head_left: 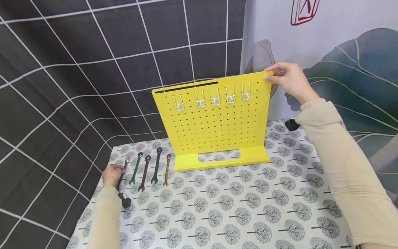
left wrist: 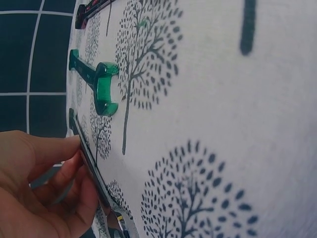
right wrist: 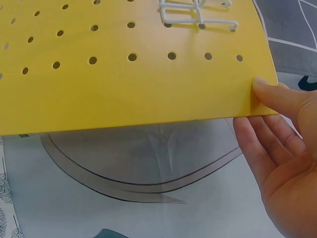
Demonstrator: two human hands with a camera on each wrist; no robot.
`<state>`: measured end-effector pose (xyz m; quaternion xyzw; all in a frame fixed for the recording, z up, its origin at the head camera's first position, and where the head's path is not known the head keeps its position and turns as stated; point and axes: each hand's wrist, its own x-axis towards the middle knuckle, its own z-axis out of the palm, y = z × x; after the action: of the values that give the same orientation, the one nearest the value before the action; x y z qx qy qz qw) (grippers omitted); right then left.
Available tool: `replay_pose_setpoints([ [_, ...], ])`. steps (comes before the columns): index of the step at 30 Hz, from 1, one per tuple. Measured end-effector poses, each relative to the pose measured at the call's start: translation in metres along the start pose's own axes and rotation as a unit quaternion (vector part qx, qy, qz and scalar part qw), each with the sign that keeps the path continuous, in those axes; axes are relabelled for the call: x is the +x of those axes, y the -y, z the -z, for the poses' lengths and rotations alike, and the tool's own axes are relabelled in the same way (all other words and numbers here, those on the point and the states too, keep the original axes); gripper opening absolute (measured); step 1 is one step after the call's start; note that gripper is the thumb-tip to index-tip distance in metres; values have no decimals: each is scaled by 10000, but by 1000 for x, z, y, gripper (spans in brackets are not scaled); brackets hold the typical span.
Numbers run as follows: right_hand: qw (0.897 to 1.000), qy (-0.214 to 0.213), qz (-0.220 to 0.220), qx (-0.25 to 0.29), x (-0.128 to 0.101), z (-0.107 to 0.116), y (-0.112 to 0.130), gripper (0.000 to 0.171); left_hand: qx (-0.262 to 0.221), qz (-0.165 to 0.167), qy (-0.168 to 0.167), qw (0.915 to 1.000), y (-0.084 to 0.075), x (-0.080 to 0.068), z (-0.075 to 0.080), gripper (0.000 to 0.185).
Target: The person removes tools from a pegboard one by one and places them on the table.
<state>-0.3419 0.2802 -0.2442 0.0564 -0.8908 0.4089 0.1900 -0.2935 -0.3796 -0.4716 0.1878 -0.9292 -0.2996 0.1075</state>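
Observation:
A yellow pegboard (head_left: 217,124) stands upright on the table, with several white wire hooks (head_left: 214,97) in a row near its top. My right hand (head_left: 287,81) pinches its top right corner. In the right wrist view the thumb (right wrist: 265,94) lies on the front of the pegboard (right wrist: 124,94) and the fingers are behind it. Left of the board lie several wrenches: silver (head_left: 125,165), green (head_left: 135,168), dark red (head_left: 144,173), black (head_left: 156,166) and bronze (head_left: 167,170). My left hand (head_left: 112,174) pinches the shaft of the silver wrench (left wrist: 91,171). The green wrench (left wrist: 105,89) lies just beyond it.
The table has a tree-patterned cloth (head_left: 236,207). A small black object (head_left: 125,200) sits by my left wrist and another (head_left: 291,124) lies at the back right. A dark grid-patterned sheet (head_left: 77,69) hangs at left and behind, and a leaf-print one (head_left: 348,62) at right.

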Motion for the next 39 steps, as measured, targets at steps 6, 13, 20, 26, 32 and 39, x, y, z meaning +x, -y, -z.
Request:
replay_pose_setpoints([
  [6, 10000, 36, 6, 45, 1, -2, -1, 46, -24, 140, -29, 9999, 1, -2, -2, 26],
  [13, 10000, -59, -24, 43, 4, -4, -5, 46, 53, -62, -79, 9999, -5, -1, -1, 24],
  [20, 9998, -62, -135, 164, 2, -9, -10, 49, 112, 4, 474, 9988, -9, 2, 2, 34],
  [26, 9987, 119, -63, 486, -5, -18, -25, 67, 232, -248, 371, 9987, -26, 0, 6, 40],
  [32, 9960, 91, -202, 861, -28, -30, -47, 77, -71, -677, 53, 9977, -53, -14, 8, 38],
  [39, 9953, -337, -205, 879, -84, -46, -66, 67, -667, -1243, -59, 9900, -91, -38, 8, 38],
])
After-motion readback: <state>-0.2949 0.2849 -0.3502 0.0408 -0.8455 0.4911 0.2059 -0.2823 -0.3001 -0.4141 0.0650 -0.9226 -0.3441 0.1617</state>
